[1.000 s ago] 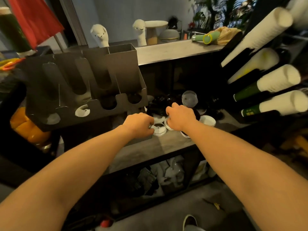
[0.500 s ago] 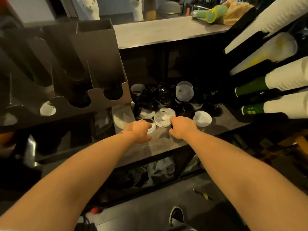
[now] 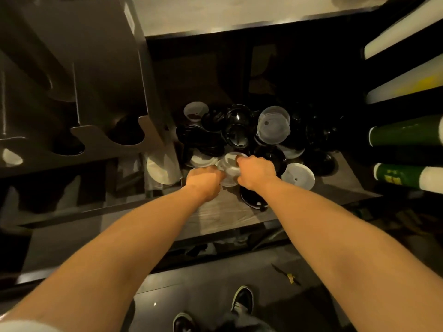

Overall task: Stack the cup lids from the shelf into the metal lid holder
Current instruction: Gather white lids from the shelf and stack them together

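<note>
Head view, looking down at a shelf (image 3: pixel 225 216) strewn with black, white and clear cup lids (image 3: pixel 237 133). Both hands curl onto the same white lids (image 3: pixel 230 165) near the shelf's front. The left hand (image 3: pixel 205 180) grips their left edge, and the right hand (image 3: pixel 256 172) pinches the right edge, thumb on top. The metal lid holder (image 3: pixel 96 92) stands just left.

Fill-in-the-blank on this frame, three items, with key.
The left hand and right hand both grip a lid coloured ____.
The holder stands to the ____ of the pile.
The clear lid lies on that pile, which is mostly ____.
Missing: white; left; black.
</note>
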Demonstrator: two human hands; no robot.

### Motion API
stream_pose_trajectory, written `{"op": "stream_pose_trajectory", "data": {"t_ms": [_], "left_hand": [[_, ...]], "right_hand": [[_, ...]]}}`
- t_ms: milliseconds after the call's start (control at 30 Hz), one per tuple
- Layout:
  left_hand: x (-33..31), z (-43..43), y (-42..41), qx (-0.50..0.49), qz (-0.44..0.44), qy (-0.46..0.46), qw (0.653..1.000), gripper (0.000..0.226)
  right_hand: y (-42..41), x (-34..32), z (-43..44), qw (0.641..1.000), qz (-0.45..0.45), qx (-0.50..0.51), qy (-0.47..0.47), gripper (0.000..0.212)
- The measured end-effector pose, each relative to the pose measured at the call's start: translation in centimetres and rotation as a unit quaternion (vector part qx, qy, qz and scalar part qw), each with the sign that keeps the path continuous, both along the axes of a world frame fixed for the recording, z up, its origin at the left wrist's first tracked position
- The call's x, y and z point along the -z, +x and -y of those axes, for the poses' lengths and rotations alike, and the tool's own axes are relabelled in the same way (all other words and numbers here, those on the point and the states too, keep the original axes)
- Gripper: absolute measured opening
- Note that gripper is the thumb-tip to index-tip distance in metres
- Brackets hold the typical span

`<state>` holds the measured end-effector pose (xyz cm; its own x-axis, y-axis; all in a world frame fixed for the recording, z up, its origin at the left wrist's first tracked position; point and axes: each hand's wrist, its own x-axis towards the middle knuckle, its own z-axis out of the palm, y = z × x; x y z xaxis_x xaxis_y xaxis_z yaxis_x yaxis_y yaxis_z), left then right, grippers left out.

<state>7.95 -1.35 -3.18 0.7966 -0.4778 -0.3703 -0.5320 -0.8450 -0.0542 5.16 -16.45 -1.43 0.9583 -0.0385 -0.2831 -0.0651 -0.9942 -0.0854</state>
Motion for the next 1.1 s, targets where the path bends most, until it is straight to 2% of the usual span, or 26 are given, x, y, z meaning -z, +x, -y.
{"op": "stream_pose_trajectory", "data": {"t_ms": [233, 500, 633, 1100], "left_hand": [[0.2, 0.0, 0.3, 0.016, 0.031, -0.021, 0.999, 0.027], [-1.2, 0.5, 0.7, 0.016, 0.04, -0.059, 0.997, 0.025], [-1.7, 0.4, 0.7, 0.016, 0.068, -0.069, 0.995, 0.024], [-5.3, -1.7, 1.2, 0.044, 0.116, -0.087, 0.988, 0.023]], "right_hand": [[0.6, -0.3, 1.0, 0.999, -0.017, -0.028, 0.021, 0.038], [1.2, -1.7, 1.5, 0.997, -0.032, -0.01, 0.066, 0.038], [1.2, -1.9, 1.8, 0.996, -0.026, 0.004, 0.086, 0.026], [0.6, -2.5, 1.4, 0.987, 0.07, 0.045, 0.135, 0.027]]}}
